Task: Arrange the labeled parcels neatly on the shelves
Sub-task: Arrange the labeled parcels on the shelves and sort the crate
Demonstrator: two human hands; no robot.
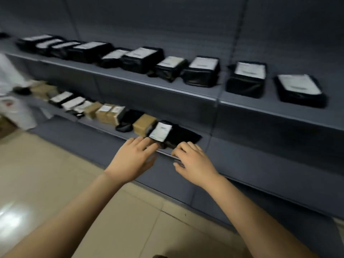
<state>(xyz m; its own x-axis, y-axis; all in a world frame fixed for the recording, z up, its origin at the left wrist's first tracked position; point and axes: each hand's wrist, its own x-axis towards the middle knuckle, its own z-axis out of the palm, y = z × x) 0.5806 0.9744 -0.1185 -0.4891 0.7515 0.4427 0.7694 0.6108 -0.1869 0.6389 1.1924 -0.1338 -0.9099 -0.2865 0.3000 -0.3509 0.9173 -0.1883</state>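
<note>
A black parcel (173, 134) with a white label lies on the lower shelf (104, 128), at the right end of its row. My left hand (133, 159) reaches in from the left, and its nearly straight fingers touch the parcel's labelled near end. My right hand (192, 161) is at the shelf's front lip, fingers bent, with the tips by the parcel's near edge. The blur hides whether it grips anything. A row of black labelled parcels (203, 71) lies along the upper shelf (186, 90).
Left of the black parcel on the lower shelf are a brown box (144, 123), a black bag (128, 119), and more brown boxes and labelled parcels (108, 112). A white bag (13, 107) stands on the beige tiled floor (55, 174) at far left.
</note>
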